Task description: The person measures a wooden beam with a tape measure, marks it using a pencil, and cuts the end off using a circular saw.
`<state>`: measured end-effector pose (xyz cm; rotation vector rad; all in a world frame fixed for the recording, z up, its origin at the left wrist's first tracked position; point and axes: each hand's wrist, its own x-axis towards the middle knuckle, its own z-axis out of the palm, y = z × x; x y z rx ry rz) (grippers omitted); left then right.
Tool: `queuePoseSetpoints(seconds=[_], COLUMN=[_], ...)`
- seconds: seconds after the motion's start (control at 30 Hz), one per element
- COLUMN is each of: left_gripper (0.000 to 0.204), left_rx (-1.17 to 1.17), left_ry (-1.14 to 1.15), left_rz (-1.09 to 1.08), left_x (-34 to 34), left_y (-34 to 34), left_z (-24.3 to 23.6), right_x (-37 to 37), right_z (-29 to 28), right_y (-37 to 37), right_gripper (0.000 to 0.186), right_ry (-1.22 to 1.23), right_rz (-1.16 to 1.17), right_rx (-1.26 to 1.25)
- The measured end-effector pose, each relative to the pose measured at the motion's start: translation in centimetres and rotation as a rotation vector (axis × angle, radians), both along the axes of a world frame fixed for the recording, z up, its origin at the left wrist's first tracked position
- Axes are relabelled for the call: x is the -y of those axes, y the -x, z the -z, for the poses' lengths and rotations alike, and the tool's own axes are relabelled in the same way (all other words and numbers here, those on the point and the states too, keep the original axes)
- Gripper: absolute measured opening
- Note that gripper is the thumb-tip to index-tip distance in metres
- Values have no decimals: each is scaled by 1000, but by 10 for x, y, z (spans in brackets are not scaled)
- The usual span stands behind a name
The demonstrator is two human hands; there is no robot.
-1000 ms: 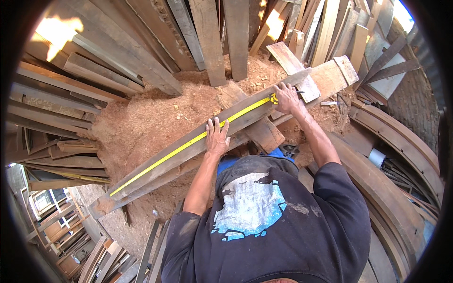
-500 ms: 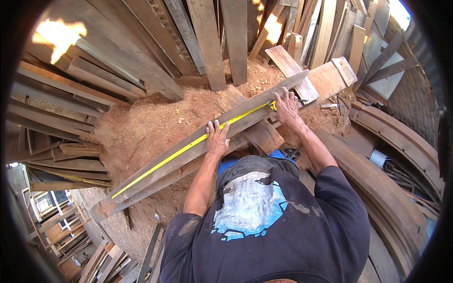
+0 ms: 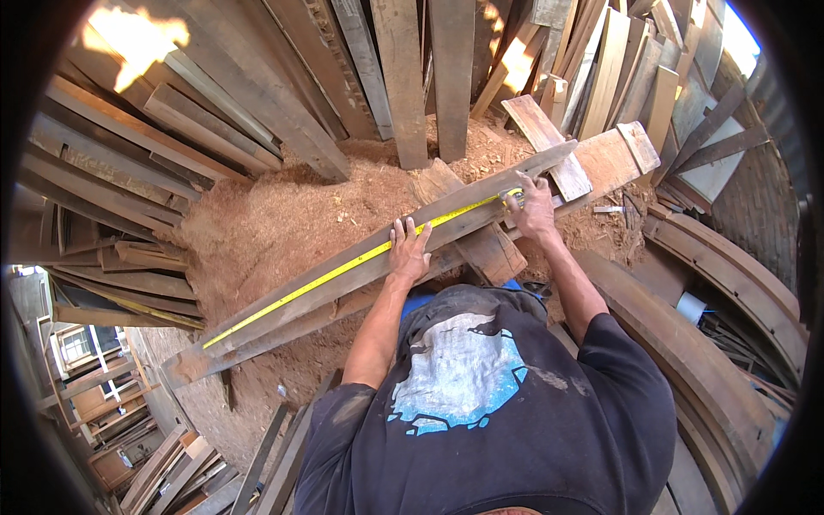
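Observation:
A long weathered wooden plank (image 3: pixel 481 190) lies slantwise in front of me, from lower left to upper right. Along it stretches the yellow blade of a tape measure (image 3: pixel 330 275). My left hand (image 3: pixel 410 253) rests flat on the blade and plank near the middle, fingers stretched out. Farther right, my right hand (image 3: pixel 537 209) is closed around the tape measure's case (image 3: pixel 514 198) at the plank's upper part. The fingers partly hide the case.
Short wooden blocks (image 3: pixel 491 254) and another board (image 3: pixel 283 330) lie under the plank. Sawdust (image 3: pixel 266 232) covers the ground. Many boards (image 3: pixel 403 86) lean upright along the far side and left. Large curved timbers (image 3: pixel 687 343) stand close on my right.
The view has shifted slightly, moving the scene right in the picture. My right hand's fingers, earlier spread over the plank, have curled in around the tape measure's case. My left hand stays on the blade.

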<state>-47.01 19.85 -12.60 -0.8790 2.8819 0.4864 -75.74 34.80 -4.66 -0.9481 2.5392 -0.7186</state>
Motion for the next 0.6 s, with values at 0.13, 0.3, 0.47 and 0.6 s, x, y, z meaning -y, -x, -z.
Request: queuePoseSetpoints(seconds=[0.13, 0.3, 0.47, 0.6], left_gripper=[85, 86, 87, 87], left_rx=[28, 30, 55, 65], left_ry=[-8, 7, -11, -2], left_rz=[-11, -5, 1, 11], left_x=[0, 0, -1, 2], left_y=[-2, 0, 1, 0], left_z=[0, -2, -6, -6], right_x=[-26, -88, -88, -64], right_z=[3, 69, 71, 16], right_y=[-26, -100, -90, -43], right_gripper=[32, 39, 52, 53], right_ry=[308, 256, 226, 289], right_rz=[296, 337, 73, 128], right_rx=[876, 1032, 362, 257])
